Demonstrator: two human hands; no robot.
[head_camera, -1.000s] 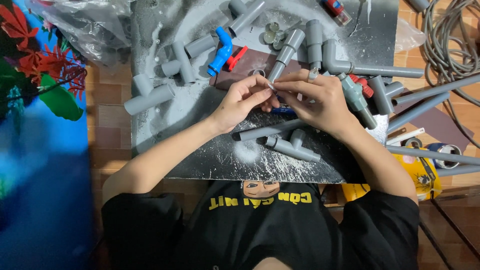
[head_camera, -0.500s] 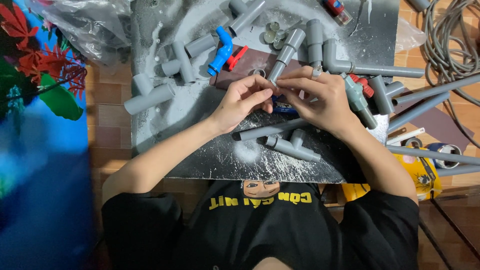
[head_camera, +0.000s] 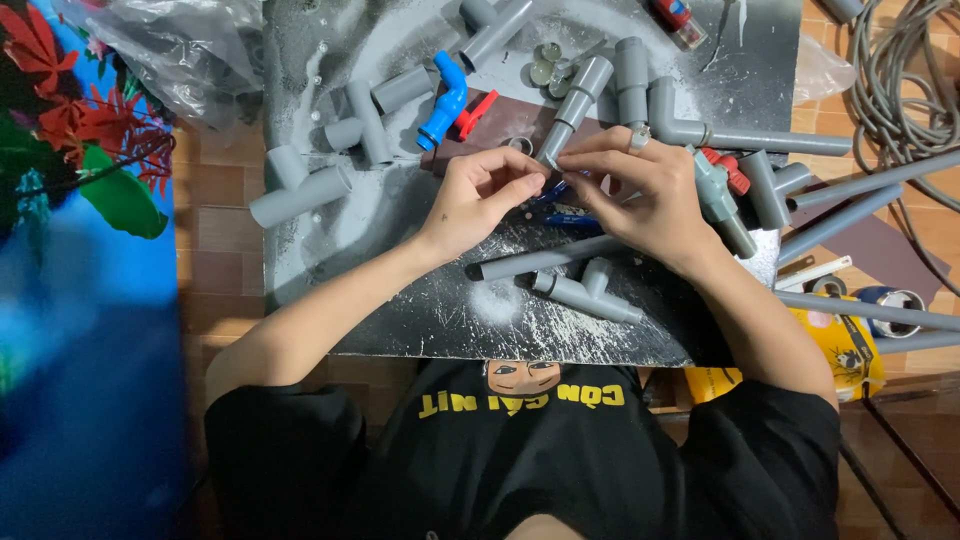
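Pipe fitting (head_camera: 572, 108), pinched between both hands (head_camera: 560, 185)

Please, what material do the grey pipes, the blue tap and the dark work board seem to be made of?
Grey pipes: probably hard plastic; uniform matte grey, moulded joints. Blue tap: plastic too, smooth and slightly glossy, with a red handle. Work board: unclear, perhaps stone or coated wood; dark, flat, dusted with white powder. Both hands meet at one pipe end.

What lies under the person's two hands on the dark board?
Under the left hand and right hand, a blue tool partly shows above a long grey pipe; the rest is covered.
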